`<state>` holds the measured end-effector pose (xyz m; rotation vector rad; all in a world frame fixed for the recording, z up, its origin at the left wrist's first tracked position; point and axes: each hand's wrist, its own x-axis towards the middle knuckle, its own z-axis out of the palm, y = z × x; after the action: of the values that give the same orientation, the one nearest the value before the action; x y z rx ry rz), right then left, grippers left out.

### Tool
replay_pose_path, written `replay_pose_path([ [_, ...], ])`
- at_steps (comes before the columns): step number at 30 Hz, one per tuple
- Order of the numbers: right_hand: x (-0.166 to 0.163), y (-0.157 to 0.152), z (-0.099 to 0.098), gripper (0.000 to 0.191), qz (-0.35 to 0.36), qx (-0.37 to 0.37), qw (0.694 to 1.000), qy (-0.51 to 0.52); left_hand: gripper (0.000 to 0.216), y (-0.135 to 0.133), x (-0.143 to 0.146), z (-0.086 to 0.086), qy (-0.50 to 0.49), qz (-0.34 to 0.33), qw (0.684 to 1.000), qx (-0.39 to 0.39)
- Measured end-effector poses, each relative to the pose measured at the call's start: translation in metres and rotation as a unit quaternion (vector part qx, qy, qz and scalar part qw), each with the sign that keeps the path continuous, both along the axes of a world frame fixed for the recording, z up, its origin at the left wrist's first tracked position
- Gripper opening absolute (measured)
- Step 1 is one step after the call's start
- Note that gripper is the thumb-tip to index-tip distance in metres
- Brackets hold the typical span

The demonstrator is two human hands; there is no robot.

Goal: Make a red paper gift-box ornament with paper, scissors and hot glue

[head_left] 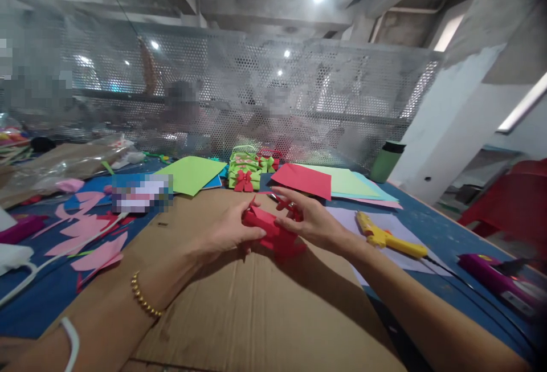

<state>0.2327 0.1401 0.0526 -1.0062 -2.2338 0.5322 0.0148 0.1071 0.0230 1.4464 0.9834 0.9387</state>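
Observation:
Over the cardboard sheet [239, 309], a folded red paper piece [271, 235] is held up between my two hands. My left hand [228, 229] is closed on its left side, with the thumb along the front. From the right, my right hand [316, 219] grips the upper right part with thumb and fingers. Part of the paper hangs loose below the fingers, slightly blurred. Something small and shiny shows by the right fingertips; I cannot make out what it is.
Behind the hands stand small green and red paper bags with bows [244, 172]. Coloured sheets [301, 179] lie around them. A yellow glue gun [391, 241] rests on lilac paper at right, its cord trailing forward. Pink paper scraps [85, 238] lie left. A green bottle [386, 162] stands back right.

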Motion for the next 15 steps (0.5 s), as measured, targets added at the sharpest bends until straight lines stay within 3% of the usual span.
replay_pose_path([
  [3,0.0003,-0.0058,0.0006,0.065,0.002,-0.001,0.999,0.036,0.062,-0.0014,0.0011,-0.0014,-0.021,-0.01,1.0,-0.012],
  [7,0.0018,-0.0081,0.0017,0.028,0.028,0.012,0.998,0.048,0.046,-0.0044,0.0034,0.0002,-0.032,-0.031,0.999,-0.018],
  [15,0.0062,-0.0062,-0.0026,0.016,0.057,0.005,0.998,0.036,0.042,-0.0054,0.0076,0.0006,-0.041,-0.022,0.999,-0.018],
])
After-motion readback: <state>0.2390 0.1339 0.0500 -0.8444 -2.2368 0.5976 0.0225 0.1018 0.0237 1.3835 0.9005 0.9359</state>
